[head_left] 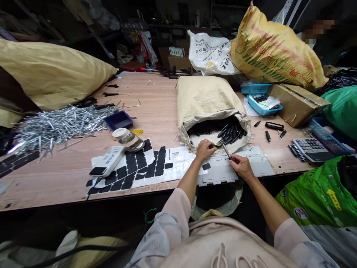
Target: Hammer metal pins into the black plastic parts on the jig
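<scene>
My left hand (pixel 205 150) is closed on a small black piece with a yellow-green end (pixel 218 144), at the mouth of a cream woven sack (pixel 206 93). Just to its right, my right hand (pixel 242 166) is closed around a slim grey metal rod (pixel 226 150), its tip near the yellow-green end. Whether the two pieces touch, I cannot tell. Inside the sack lie many black tapered parts (pixel 232 133). Under my hands is a pale flat sheet (pixel 251 163), with a black sticker (pixel 206 166) by my left wrist.
Left lie a heap of metal rods (pixel 65 123), a dark blue tray (pixel 119 120), a clear jar (pixel 129 140), a white box-shaped device (pixel 108 162) and black sticker sheets (pixel 136 163). A calculator (pixel 312 149), a cardboard box (pixel 295 100) and a green sack (pixel 315 186) stand right.
</scene>
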{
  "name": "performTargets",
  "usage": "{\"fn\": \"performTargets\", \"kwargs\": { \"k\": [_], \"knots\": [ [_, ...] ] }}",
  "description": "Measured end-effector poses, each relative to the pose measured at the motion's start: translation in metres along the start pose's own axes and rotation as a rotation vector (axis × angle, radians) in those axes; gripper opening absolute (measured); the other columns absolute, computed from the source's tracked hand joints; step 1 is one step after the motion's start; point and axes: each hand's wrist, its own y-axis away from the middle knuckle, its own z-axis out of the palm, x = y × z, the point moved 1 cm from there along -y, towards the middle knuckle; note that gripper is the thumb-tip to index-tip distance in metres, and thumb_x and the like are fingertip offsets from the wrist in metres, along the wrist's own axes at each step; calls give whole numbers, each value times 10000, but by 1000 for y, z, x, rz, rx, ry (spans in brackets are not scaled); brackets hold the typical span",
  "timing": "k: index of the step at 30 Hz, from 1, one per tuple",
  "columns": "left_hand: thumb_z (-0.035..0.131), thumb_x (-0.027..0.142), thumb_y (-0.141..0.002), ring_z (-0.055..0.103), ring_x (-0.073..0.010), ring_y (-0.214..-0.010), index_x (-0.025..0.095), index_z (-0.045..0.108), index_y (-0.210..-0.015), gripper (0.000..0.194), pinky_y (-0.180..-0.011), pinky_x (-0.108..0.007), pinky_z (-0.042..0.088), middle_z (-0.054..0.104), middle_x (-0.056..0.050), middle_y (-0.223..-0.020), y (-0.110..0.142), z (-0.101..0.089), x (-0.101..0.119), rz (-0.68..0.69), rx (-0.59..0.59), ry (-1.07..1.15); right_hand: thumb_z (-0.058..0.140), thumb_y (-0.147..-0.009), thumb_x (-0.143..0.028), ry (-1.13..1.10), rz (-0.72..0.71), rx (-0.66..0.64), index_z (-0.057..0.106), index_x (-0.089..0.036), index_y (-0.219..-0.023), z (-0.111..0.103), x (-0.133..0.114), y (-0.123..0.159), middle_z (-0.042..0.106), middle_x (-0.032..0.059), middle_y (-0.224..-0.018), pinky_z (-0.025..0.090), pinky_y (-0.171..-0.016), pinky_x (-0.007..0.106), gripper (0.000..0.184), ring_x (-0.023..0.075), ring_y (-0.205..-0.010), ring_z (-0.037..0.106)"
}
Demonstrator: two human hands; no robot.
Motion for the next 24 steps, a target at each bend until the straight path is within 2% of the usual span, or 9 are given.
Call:
{"fn": "performTargets", "kwargs": {
  "k": [2,7,11,15,19,22,24],
  "knots": [
    [737,312,-806,554,-208,-1029,255,766,-976,181,-920,-324,439,643,-26,-979,0,1,-1,-2,7,6,673,-760,-355,37,-16,-25,793,-153,-1004,0,-6,-2,693,26,-705,509,-583,281,339,159,-582,591],
    [757,305,-791,552,-209,-1020,246,766,-956,176,-900,-320,442,639,-30,-967,-1,2,-3,15,21,30,666,-786,-367,37,-82,21,781,-159,-1050,5,-18,-2,716,39,-756,524,-607,284,356,165,-602,608],
    [763,306,-788,555,-208,-1003,245,767,-954,178,-891,-321,440,643,-29,-963,0,3,-3,20,36,30,682,-755,-332,53,-62,-31,790,-165,-992,10,-12,0,713,33,-722,525,-602,292,310,168,-590,608],
    [760,299,-789,556,-213,-1000,240,766,-920,144,-884,-324,443,648,-31,-958,0,3,-5,22,35,39,712,-746,-386,-159,18,33,771,-165,-1004,9,2,-1,720,28,-747,546,-629,310,344,186,-645,647],
    [757,268,-791,562,-213,-985,217,748,-912,131,-875,-328,453,638,-33,-926,-1,0,-2,41,47,71,728,-733,-394,-329,78,112,749,-156,-976,6,7,-6,707,21,-677,555,-679,339,341,195,-629,664],
    [749,276,-804,566,-205,-965,197,728,-908,132,-868,-327,460,636,-40,-924,13,-11,10,95,135,125,729,-728,-390,-356,91,111,740,-160,-948,5,6,-9,700,18,-643,550,-688,345,319,197,-618,663],
    [732,305,-821,567,-199,-928,189,718,-907,145,-848,-326,459,643,-44,-903,38,-20,22,199,193,150,733,-725,-395,-364,91,97,737,-164,-948,5,6,-9,700,18,-642,548,-684,346,321,199,-618,665]
  ]
}}
